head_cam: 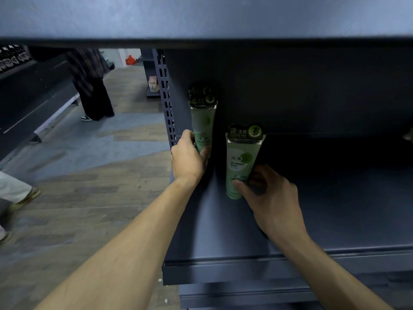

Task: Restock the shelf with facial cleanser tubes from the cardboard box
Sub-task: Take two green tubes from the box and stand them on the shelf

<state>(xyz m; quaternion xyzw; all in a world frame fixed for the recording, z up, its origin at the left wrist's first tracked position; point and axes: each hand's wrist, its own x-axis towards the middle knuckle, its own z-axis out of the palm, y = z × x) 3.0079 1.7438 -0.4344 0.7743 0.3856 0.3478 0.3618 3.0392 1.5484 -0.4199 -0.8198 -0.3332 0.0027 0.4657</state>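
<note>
Rear tube [202,126] base hidden behind left hand [187,157]; second person [91,83] cut off above waist.

A dark blue-grey metal shelf [335,220] is seen under an upper board of the same colour, closed behind by a dark back panel and flanked on the left by a perforated upright [166,97]. Two green cleanser tubes are stood on it cap-down: a rear tube [202,126] near the left edge, and a front tube [240,162] just to its right.
</note>
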